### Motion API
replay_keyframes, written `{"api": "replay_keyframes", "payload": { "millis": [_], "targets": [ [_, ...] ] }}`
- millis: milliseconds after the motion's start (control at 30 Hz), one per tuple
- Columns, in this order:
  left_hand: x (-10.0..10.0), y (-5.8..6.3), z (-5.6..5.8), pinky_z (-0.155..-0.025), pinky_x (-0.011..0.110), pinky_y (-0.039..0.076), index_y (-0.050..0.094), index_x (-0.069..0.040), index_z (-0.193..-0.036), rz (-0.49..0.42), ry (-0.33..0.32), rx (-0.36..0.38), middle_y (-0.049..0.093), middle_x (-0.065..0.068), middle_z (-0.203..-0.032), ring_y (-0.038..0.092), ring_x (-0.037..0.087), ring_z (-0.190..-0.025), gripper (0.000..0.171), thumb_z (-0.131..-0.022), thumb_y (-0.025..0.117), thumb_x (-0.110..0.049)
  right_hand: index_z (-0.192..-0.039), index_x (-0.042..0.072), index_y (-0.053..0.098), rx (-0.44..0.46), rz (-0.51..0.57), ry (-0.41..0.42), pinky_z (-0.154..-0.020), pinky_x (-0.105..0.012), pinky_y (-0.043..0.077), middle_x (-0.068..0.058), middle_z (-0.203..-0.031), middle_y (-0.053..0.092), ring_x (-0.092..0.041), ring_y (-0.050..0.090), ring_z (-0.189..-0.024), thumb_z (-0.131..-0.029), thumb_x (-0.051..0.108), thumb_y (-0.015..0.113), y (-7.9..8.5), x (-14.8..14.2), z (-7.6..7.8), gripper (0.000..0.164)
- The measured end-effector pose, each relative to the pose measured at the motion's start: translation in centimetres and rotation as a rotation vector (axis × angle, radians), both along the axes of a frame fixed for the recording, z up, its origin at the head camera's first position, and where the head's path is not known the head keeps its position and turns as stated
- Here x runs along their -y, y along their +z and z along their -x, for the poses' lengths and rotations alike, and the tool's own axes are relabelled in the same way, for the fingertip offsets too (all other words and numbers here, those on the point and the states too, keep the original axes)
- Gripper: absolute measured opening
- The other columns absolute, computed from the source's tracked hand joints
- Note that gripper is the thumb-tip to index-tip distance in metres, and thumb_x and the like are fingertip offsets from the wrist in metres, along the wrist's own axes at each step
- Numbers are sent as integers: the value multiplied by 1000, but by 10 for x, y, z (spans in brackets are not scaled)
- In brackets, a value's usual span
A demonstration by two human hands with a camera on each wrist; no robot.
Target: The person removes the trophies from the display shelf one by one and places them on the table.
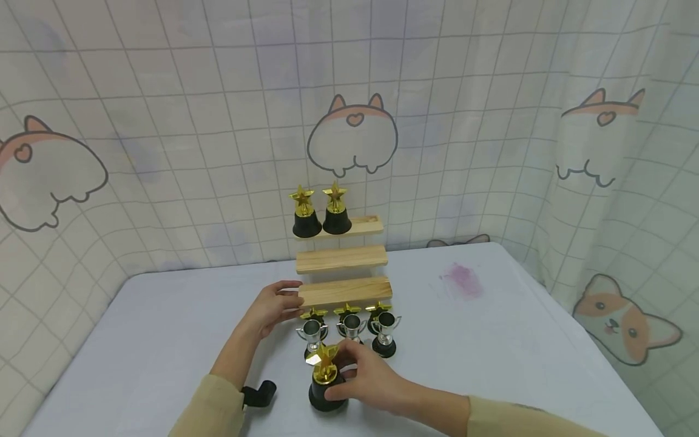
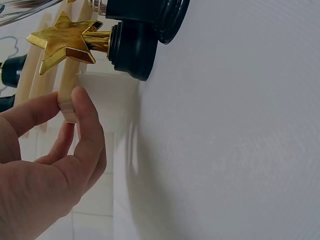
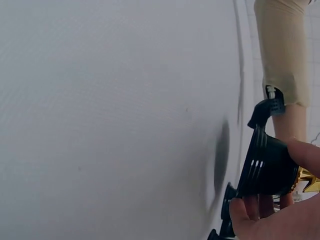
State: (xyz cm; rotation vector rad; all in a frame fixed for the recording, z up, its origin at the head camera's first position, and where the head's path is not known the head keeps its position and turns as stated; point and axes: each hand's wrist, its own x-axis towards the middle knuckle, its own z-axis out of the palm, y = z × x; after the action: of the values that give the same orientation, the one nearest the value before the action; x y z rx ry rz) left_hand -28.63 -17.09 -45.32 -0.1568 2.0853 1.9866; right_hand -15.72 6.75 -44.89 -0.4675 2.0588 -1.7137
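Observation:
My left hand point(image 1: 275, 308) pinches the left end of a tiered wooden stand's lower plank point(image 1: 344, 292); in the left wrist view, fingers and thumb close round the plank's end point(image 2: 67, 95). My right hand point(image 1: 368, 377) grips a gold star trophy point(image 1: 322, 391) by its black base. The right wrist view shows that base point(image 3: 272, 165) held off the white cloth, its shadow apart from it. Two more star trophies point(image 1: 336, 220) stand on the top plank point(image 1: 366, 226). Three others point(image 1: 314, 314) are partly hidden behind three silver cup trophies point(image 1: 384, 340) in front of the stand.
The middle plank point(image 1: 341, 259) is bare pale wood. A white cloth point(image 1: 464, 340) covers the table, with a pink stain point(image 1: 464, 279) right of the stand. Behind hangs a checked curtain point(image 1: 246, 121) with dog drawings. A black wrist mount point(image 1: 260, 394) sticks out from the left sleeve.

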Motion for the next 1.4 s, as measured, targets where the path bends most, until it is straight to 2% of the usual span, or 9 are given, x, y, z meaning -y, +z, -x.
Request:
{"api": "replay_keyframes", "payload": {
  "millis": [467,800,1067,1400],
  "targets": [
    [2,-2,2,-84,36,62,50,6,-143,-12,-2,8,54,27,-128,66,27,-96,52,-93,66,5,-115,5,60,-35,-72,2,-101,-37,54,-1,-109,66,-18,64,-104,-75,-6,88,-13,11,8,50],
    [1,-3,3,-84,35,63,50,6,-143,-22,-5,11,55,26,-127,66,27,-96,52,-93,66,6,-112,13,60,-164,-191,10,-98,-34,55,7,-106,64,-11,64,-99,-73,2,92,-18,14,15,52],
    [3,-3,3,-84,35,62,50,5,-142,-13,3,12,55,26,-127,66,26,-97,51,-94,66,5,-112,14,59,-240,-228,36,-92,-29,57,10,-106,64,-8,64,-98,-75,8,92,-15,14,16,49],
    [2,-1,1,-84,36,62,50,6,-143,-15,-4,19,56,26,-127,66,26,-97,53,-93,67,5,-115,14,61,-306,-252,29,-91,-27,57,11,-107,64,-8,65,-100,-75,11,93,-15,12,16,53]
  ]
}}
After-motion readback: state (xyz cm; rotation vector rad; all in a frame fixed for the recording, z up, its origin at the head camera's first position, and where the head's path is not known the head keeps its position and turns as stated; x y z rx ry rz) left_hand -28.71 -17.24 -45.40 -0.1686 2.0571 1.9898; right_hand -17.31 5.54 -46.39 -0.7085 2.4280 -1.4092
